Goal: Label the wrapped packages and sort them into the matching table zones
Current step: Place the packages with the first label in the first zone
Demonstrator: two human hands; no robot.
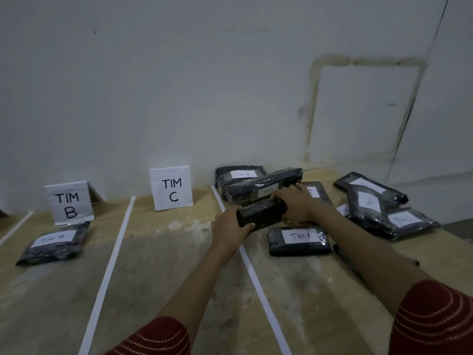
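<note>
Two arms in view, both the wearer's own.

- left sleeve (156, 339): dark red knit at the near bottom edge. Thin pale stripes cross it in dashed, stitched-looking lines that curve around the arm.
- right sleeve (432, 319): same dark red fabric, larger in frame at the near right corner. Pale stripes run in close, roughly parallel arcs, some wavy.
- Both sleeves end about the elbow in a rounded hem.
- left forearm (197, 272) and right forearm (358, 242) uncovered beyond the hems.
- left hand (231, 226) and right hand (294, 201) bare.
- Light is dim; the weave cannot be read.
</note>
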